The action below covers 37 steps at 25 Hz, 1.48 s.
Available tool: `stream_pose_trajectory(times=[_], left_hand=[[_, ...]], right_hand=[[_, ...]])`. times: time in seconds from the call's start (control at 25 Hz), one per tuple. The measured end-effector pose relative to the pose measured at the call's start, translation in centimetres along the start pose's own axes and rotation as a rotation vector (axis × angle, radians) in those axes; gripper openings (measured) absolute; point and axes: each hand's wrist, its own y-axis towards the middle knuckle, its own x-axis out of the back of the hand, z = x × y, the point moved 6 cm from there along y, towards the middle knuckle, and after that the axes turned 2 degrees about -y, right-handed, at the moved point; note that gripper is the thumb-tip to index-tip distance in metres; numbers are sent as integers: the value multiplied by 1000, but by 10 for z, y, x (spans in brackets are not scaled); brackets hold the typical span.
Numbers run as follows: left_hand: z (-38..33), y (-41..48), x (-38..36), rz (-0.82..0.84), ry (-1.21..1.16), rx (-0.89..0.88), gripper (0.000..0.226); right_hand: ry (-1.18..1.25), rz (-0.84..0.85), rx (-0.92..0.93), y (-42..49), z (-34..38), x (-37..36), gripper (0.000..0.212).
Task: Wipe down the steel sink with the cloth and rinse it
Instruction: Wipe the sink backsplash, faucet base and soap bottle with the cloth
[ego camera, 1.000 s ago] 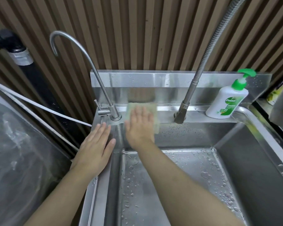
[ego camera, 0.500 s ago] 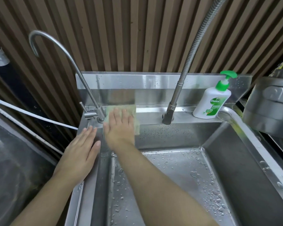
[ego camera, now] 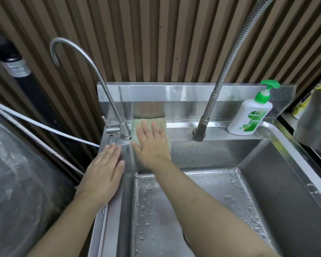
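The steel sink [ego camera: 220, 201] fills the lower right, its basin floor dotted with water drops. A pale green cloth [ego camera: 137, 125] lies on the back ledge and over the basin's back wall, just right of the thin gooseneck tap [ego camera: 107, 93]. My right hand [ego camera: 152, 143] presses flat on the cloth, fingers spread, covering most of it. My left hand [ego camera: 105, 173] rests flat on the sink's left rim, fingers together, holding nothing.
A flexible spring-hose tap [ego camera: 211, 101] rises from the ledge at centre right. A white Dettol pump bottle [ego camera: 250, 115] stands at the ledge's right end. A white hose [ego camera: 35, 125] and clear plastic sheeting [ego camera: 17, 182] lie left of the sink. A slatted wall stands behind.
The right hand and cloth stay by the thin tap on the back ledge, shifted slightly left along it. The left hand stays on the left rim. My view has swung.
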Motion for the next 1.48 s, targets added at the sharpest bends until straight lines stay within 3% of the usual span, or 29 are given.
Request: stream_pose_trajectory(times=[0.12,0.24,0.28,0.36,0.4,0.44,0.48,0.52,0.6,0.64,0.76,0.88,0.96,1.16,1.36,1.48], left_hand=[[0,-1,0,-2,6,-1,78],[2,1,1,-4,10,-6,77],[2,1,1,-6,9,-10,77],[0,0,2,-10,9,-10,77],[0,0,2,-10,8,-7,77],[0,-1,2,-8,9,-3,78],[0,-2,3,-10,13,-5,80],[0,-2,3,-14,20,-9,82],[0,-1,3,-26,16,-13,81],[-1,-1,3,-32,5,-10,80],[2,0,2,-30,-1,7,77],[4,-1,0,-27,8,18,81],[4,-1,1,-29,17,30,78],[-1,-2,5,-24,9,38,79],[0,-2,5,-38,0,29,76],[-2,-3,6,-40,-5,21,76]], right_hand=[[-90,-163,-1,-22,-49,1,61],[27,-387,-93,-35,-77,7,35],[213,-427,-167,-38,-80,14,22],[832,-540,-439,-43,-82,35,4],[1106,-640,-510,-44,-76,48,6],[1212,-759,-473,-43,-70,64,14],[1133,-828,-361,-36,-64,82,30],[907,-804,-185,-23,-54,94,47],[329,-540,65,10,-41,84,68],[110,-480,140,26,-44,72,66],[-215,-553,400,55,-32,58,55],[-349,-610,661,78,16,66,71],[-442,-586,699,77,19,67,76],[-526,-622,460,56,-48,57,86],[-615,-583,653,79,44,64,74],[-799,-481,743,70,13,52,74]])
